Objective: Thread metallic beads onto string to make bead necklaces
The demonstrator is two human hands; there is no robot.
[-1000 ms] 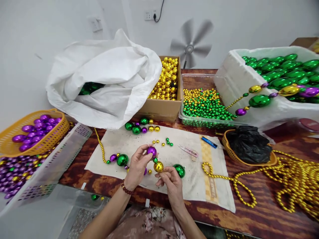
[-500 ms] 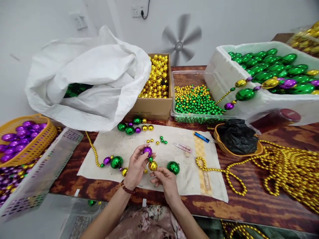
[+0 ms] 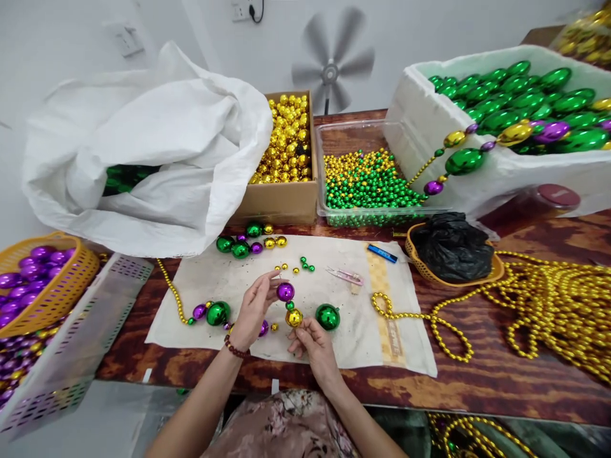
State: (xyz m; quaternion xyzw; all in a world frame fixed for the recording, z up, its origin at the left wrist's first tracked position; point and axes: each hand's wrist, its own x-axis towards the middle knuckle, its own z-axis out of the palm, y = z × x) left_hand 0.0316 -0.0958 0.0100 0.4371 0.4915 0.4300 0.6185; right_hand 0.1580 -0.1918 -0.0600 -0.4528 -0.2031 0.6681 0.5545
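Note:
A purple ball (image 3: 285, 292), a small green bead (image 3: 289, 306) and a gold ball (image 3: 294, 318) stand in an upright row between my hands, above the cloth (image 3: 310, 350). My right hand (image 3: 312, 346) pinches the gold ball at its lower side with thumb and forefinger. Just left of the purple ball, my left hand (image 3: 255, 305) has its fingertips close together at the ball's upper edge; whatever is between them is too fine to make out. A large green ball (image 3: 328, 317) lies right of my hands. Partly behind my left wrist lies a strand with a green ball (image 3: 218, 313).
Small scissors (image 3: 346, 276), a blue cutter-like tool (image 3: 382, 253) and loose beads (image 3: 307, 263) lie on the cloth. Behind stand a carton of gold balls (image 3: 272, 200), a clear bead bin (image 3: 334, 216) and a white foam box (image 3: 405, 114). Gold bead strands (image 3: 558, 312) heap at right.
My left fingers have moved off the front of the purple ball to its upper left side, so more of it shows. My right hand keeps its pinch on the gold ball. The view has shifted slightly.

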